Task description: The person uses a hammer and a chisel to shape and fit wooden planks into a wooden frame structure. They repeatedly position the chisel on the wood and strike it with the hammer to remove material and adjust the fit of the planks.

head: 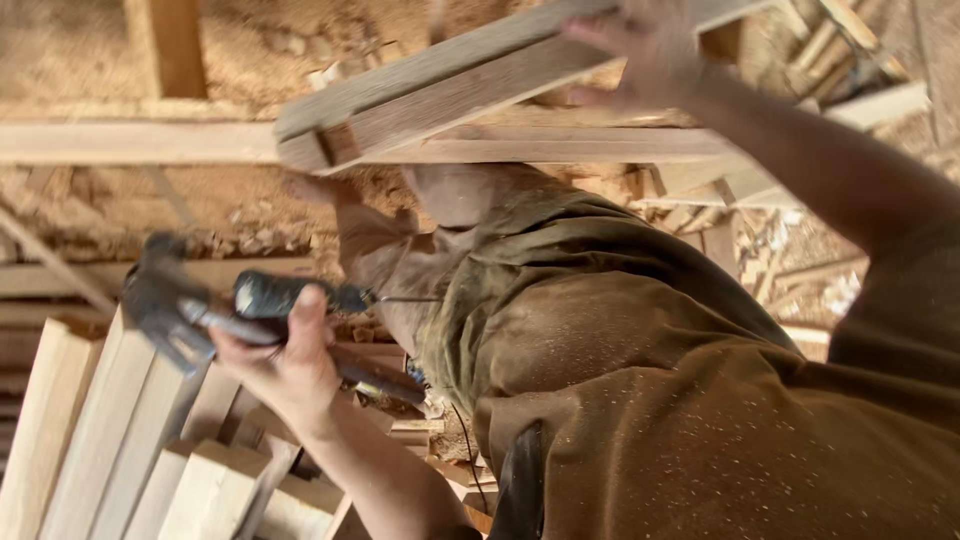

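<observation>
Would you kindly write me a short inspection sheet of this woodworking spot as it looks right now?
Surface: sawdust-strewn ground.
Job's things: claw hammer; wooden frame piece.
Clutter: stacked pale boards, offcuts.
Grippers: left hand grips the hammer handle; right hand holds the wooden frame piece.
Cables: thin dark cord near the trousers; its ends are hidden.
Surroundings: long timber beam, dusty brown trousers.

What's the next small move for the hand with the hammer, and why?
Probably bring the hammer up toward the near end of the wooden frame piece. The left hand grips the hammer well below and apart from that piece, while the right hand holds the piece up by its far end, over the sawdust-covered floor. Whether a nail is set cannot be told.
</observation>
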